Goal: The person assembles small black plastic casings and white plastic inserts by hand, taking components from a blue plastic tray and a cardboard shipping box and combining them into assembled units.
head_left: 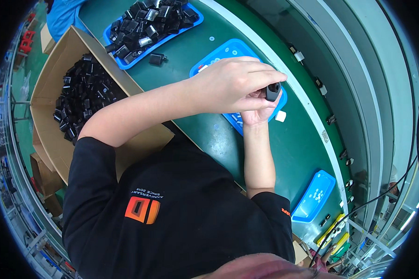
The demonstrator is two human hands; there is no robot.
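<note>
Both my hands meet above a blue tray point(208, 56) on the green worktop. My left hand point(235, 86) reaches across, its fingers and thumb closed around a small black casing point(273, 92). Below it, my right hand point(258, 115) is closed at the casing's lower end; most of its fingers are hidden behind the left hand. Small clear discs and whitish pieces lie in the tray, partly covered by my hands. A white block point(280, 116) rests on the worktop beside the tray's right edge.
At my left stands an open cardboard box point(46, 118) of black casings. Another blue tray point(198, 19) is heaped with casings; one loose casing point(157, 59) lies beside it. A smaller blue tray point(300, 215) holds whitish pieces. Beyond a pale rail runs a green strip carrying several parts point(320, 86).
</note>
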